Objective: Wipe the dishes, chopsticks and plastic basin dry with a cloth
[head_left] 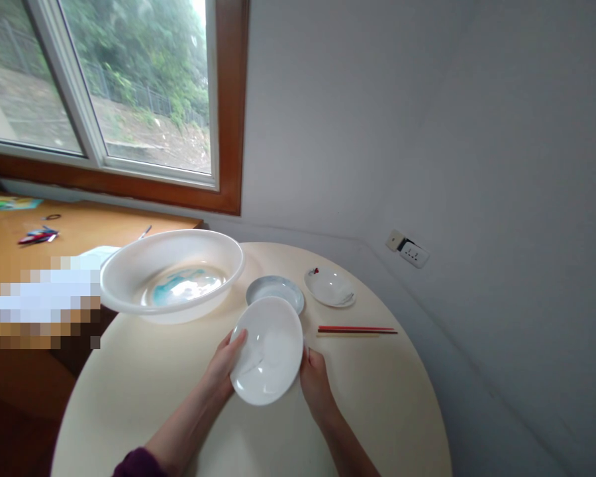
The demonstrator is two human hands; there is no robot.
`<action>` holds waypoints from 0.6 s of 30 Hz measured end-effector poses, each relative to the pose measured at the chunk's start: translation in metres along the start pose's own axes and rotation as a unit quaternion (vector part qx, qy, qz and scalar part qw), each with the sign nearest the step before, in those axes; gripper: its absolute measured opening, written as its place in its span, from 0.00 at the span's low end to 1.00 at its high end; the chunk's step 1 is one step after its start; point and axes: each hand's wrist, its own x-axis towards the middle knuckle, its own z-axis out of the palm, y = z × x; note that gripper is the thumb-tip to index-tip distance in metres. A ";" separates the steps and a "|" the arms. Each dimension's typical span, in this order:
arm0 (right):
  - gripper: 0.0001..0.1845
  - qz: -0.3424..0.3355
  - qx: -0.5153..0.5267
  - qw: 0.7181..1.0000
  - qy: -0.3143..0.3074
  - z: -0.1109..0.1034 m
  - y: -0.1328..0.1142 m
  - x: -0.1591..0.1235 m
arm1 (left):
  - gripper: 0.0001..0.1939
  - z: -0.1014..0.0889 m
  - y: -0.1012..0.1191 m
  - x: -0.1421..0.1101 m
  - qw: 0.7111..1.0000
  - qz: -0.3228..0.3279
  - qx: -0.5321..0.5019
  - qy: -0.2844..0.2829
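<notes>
A white plate (265, 354) is held tilted above the table, its glossy inner face towards me. My left hand (224, 361) grips its left rim, thumb over the front and fingers behind. My right hand (316, 381) is closed at the right rim, and its fingertips are partly hidden behind the plate. Just beyond lies a grey-patterned plate (278, 286), partly covered by the held one. To its right sits a white dish (330, 288) with a small red mark on the rim. Red, dark and pale chopsticks (357, 330) lie right of my right hand.
A large translucent basin (173, 308) with a blue pattern in its bottom stands at the round table's (144, 384) back left. A wooden desk (89, 222) with pens (38, 235) adjoins on the left. The wall, with a socket (414, 253), borders the table's right side.
</notes>
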 end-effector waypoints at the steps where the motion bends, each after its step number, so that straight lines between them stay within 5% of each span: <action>1: 0.34 0.004 0.007 1.000 -0.001 -0.001 0.001 0.000 | 0.12 0.000 0.001 0.000 1.000 -0.011 -0.006 0.001; 12: 0.23 0.098 0.110 0.985 0.093 -0.012 0.000 0.008 | 0.14 -0.002 0.007 0.001 0.995 -0.063 -0.072 -0.010; 18: 0.22 -0.002 0.100 0.993 0.055 -0.010 -0.011 0.000 | 0.11 -0.004 0.005 0.004 0.997 -0.052 -0.056 -0.014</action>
